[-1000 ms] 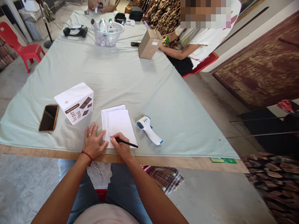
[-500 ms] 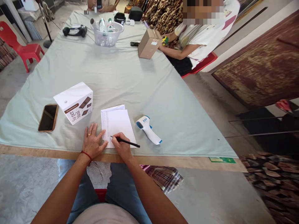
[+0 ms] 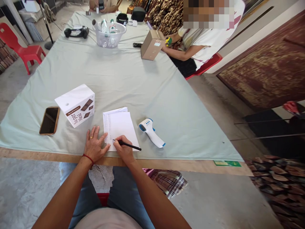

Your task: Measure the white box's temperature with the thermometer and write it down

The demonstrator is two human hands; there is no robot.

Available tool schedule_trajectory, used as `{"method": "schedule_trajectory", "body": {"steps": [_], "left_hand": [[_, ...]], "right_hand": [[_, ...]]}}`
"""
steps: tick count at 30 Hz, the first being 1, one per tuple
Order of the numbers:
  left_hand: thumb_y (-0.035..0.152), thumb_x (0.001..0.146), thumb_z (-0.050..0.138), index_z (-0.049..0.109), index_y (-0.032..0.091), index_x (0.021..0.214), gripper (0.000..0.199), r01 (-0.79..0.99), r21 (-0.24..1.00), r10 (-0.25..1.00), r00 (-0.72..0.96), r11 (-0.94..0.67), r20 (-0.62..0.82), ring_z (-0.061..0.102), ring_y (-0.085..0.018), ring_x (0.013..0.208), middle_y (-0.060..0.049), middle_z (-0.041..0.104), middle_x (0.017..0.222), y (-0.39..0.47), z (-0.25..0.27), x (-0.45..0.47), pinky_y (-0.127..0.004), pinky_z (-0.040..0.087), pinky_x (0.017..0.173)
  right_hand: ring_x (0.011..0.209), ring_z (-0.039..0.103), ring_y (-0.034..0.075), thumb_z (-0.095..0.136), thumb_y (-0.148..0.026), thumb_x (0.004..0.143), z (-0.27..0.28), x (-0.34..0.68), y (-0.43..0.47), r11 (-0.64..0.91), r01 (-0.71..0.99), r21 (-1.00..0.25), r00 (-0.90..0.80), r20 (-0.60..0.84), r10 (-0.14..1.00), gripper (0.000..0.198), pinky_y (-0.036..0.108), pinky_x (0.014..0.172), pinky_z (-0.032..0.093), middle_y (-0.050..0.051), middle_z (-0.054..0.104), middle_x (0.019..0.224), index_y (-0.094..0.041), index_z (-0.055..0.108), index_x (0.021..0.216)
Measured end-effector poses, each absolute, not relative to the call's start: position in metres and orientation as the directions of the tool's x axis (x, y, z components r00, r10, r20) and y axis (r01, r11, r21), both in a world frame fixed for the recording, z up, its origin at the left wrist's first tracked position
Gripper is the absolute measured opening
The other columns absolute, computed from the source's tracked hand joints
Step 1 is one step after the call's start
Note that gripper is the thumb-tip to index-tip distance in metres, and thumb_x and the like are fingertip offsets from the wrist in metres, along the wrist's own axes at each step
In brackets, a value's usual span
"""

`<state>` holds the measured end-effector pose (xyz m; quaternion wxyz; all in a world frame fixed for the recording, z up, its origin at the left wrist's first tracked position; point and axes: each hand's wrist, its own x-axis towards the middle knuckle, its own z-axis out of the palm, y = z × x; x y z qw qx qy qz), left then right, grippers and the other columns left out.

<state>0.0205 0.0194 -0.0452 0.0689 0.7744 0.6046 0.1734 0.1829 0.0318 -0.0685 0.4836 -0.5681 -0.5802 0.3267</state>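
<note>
Desk (image 3: 181,165), one: carrying the lot, its bare wooden edge running before the sitter.

Cloth (image 3: 114,73), pale green: covering the desk and wrinkling in places; any tug on it could be dragging the sheets along and spoiling the writing.

White box (image 3: 76,105), one: standing near the left hand, not touching it.

Paper sheets (image 3: 122,125), loose-looking: lying on the cloth near the desk's edge, a lower one jutting out at the top. With a lighter press, they could be slipping apart under the pen.

Thermometer (image 3: 152,132), white and blue: lying just right of the sheets; a wide rightward sweep could be knocking it.

Left hand (image 3: 96,148): lying palm down, fingers spreading wide, gripping nothing; index finger and thumb are touching the sheets' left side. Its sliding could be smudging the small writing there.

Right hand (image 3: 124,149): curling closely around the pen.

Pen (image 3: 130,145), black: slanting, its tip meeting or nearly meeting the paper; exact contact I am not making out.
</note>
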Motion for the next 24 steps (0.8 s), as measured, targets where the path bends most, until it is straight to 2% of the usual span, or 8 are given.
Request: {"method": "schedule_trajectory", "body": {"steps": [3,6,9,12,15,19,22,24], "left_hand": [[0.044,0.082,0.064,0.061,0.025,0.127,0.049,0.911,0.320,0.960,0.207,-0.259,0.187,0.030,-0.036,0.142,-0.015,0.038,0.151,0.020,-0.046,0.020,-0.057,0.019,0.116],[0.043,0.081,0.065,0.062,0.025,0.126,0.049,0.911,0.324,0.960,0.201,-0.256,0.194,0.031,-0.036,0.141,-0.015,0.039,0.150,0.020,-0.046,0.020,-0.057,0.020,0.116],[0.042,0.081,0.066,0.063,0.024,0.126,0.048,0.908,0.327,0.957,0.202,-0.262,0.206,0.031,-0.036,0.141,-0.015,0.039,0.150,0.021,-0.047,0.019,-0.058,0.020,0.115],[0.040,0.080,0.067,0.063,0.024,0.124,0.048,0.904,0.333,0.955,0.206,-0.270,0.215,0.031,-0.037,0.141,-0.016,0.040,0.150,0.021,-0.047,0.019,-0.058,0.020,0.115],[0.039,0.079,0.068,0.064,0.023,0.123,0.047,0.900,0.336,0.950,0.205,-0.277,0.234,0.032,-0.037,0.140,-0.017,0.041,0.148,0.022,-0.050,0.017,-0.059,0.021,0.114],[0.038,0.079,0.068,0.064,0.020,0.120,0.044,0.864,0.394,0.929,0.195,-0.314,0.313,0.034,-0.037,0.139,-0.017,0.044,0.144,0.024,-0.056,0.013,-0.058,0.026,0.113],[0.036,0.086,0.061,0.062,0.019,0.117,0.035,0.788,0.500,0.898,0.145,-0.359,0.416,0.037,-0.033,0.136,-0.016,0.047,0.139,0.019,-0.058,0.008,-0.053,0.034,0.110],[0.034,0.090,0.056,0.059,0.020,0.116,0.029,0.731,0.582,0.883,0.060,-0.357,0.466,0.044,-0.029,0.130,-0.014,0.051,0.133,0.012,-0.058,0.002,-0.049,0.040,0.107]], "right_hand": [[0.057,0.051,0.014,0.052,-0.029,0.078,-0.067,0.182,0.031,0.158,0.324,-0.933,0.168,0.221,0.961,0.011,0.027,0.058,0.045,-0.004,0.055,0.060,-0.022,0.053,0.070],[0.069,0.059,0.016,0.050,-0.031,0.086,-0.065,0.183,0.032,0.204,0.373,-0.905,0.211,0.297,0.931,0.014,0.029,0.067,0.049,0.000,0.063,0.074,-0.021,0.059,0.082],[0.088,0.062,0.019,0.045,-0.029,0.092,-0.066,0.192,0.035,0.296,0.493,-0.818,0.140,0.410,0.901,0.021,0.032,0.080,0.050,0.005,0.066,0.093,-0.020,0.062,0.100],[0.101,0.060,0.022,0.036,-0.020,0.094,-0.070,0.210,0.045,0.342,0.687,-0.641,-0.008,0.464,0.886,0.033,0.036,0.086,0.048,0.010,0.065,0.107,-0.019,0.060,0.117],[0.110,0.056,0.027,0.032,-0.011,0.092,-0.072,0.228,0.058,0.305,0.867,-0.394,-0.127,0.418,0.900,0.045,0.040,0.087,0.044,0.016,0.061,0.122,-0.015,0.053,0.132],[0.108,0.055,0.027,0.038,-0.003,0.086,-0.066,0.241,0.070,0.283,0.942,-0.179,-0.217,0.316,0.924,0.053,0.038,0.085,0.042,0.017,0.059,0.128,-0.015,0.051,0.136],[0.108,0.054,0.026,0.040,-0.002,0.083,-0.062,0.250,0.070,0.260,0.950,-0.175,-0.194,0.321,0.927,0.052,0.036,0.087,0.040,0.015,0.058,0.127,-0.018,0.056,0.130],[0.114,0.051,0.027,0.042,-0.010,0.087,-0.059,0.260,0.068,0.176,0.961,-0.213,-0.093,0.352,0.931,0.043,0.038,0.092,0.038,0.016,0.056,0.128,-0.017,0.056,0.127]]}}
